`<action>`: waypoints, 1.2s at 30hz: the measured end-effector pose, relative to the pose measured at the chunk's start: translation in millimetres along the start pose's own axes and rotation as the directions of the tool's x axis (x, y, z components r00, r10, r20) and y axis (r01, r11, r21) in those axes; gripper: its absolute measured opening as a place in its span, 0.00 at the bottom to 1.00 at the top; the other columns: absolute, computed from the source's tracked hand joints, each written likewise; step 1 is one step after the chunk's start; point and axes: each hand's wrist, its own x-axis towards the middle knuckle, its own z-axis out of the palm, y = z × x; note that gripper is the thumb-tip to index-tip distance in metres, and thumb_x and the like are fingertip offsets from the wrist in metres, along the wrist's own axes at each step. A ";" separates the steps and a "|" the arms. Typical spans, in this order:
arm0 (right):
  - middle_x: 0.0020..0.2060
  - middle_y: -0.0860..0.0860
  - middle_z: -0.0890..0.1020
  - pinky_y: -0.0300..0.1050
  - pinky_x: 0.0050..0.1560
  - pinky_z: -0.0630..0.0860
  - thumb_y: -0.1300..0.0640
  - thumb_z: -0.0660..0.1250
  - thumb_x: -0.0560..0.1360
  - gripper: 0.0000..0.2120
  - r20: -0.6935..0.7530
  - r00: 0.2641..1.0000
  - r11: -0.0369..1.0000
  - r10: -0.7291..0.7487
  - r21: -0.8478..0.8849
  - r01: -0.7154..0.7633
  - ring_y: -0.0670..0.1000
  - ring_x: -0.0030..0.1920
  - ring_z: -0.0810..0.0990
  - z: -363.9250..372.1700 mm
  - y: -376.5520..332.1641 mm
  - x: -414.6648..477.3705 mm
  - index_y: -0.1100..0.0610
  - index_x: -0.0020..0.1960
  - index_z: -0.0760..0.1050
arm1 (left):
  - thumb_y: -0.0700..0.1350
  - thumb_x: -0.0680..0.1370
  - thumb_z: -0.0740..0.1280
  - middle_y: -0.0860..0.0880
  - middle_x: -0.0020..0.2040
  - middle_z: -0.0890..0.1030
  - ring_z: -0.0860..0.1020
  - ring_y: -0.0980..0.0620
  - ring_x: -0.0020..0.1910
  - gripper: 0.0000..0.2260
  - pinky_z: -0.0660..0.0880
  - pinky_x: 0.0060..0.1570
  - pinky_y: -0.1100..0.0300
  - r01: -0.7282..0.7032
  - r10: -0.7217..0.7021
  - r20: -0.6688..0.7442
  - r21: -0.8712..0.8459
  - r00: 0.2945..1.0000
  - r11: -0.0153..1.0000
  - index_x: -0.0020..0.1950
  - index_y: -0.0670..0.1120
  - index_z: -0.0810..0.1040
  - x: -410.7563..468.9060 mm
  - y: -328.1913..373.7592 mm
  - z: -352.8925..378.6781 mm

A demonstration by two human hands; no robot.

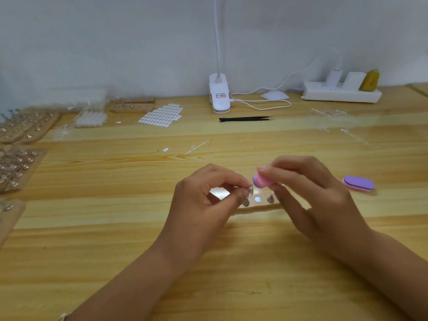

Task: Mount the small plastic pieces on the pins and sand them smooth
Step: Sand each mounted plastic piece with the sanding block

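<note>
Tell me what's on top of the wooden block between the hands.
Two metal pins and a shiny round spot show on the wooden block. The left hand and right hand cover its ends, hiding the rest.

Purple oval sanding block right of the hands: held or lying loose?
Lying loose: the purple oval sanding block rests flat on the wooden table, apart from the right hand, which pinches a second pink sanding block.

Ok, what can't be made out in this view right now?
Head view only:
Piece pinched by the left hand: too small, blurred; on a pin or not, cannot tell.
Pin block: ends covered by both hands.
Pink sanding block: mostly under the right hand.
Racks at left: blurred, cut by the frame edge.
</note>
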 end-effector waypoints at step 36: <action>0.50 0.53 0.80 0.39 0.54 0.76 0.65 0.70 0.78 0.09 -0.128 0.990 0.998 -0.061 -0.002 0.061 0.50 0.51 0.80 -5.1 -8.9 0.8 0.57 0.57 0.80 | 0.44 0.73 0.74 0.48 0.37 0.86 0.85 0.51 0.38 0.02 0.79 0.32 0.60 0.142 -0.123 0.095 -0.239 0.988 0.961 0.42 0.47 0.85 -4.3 2.3 1.6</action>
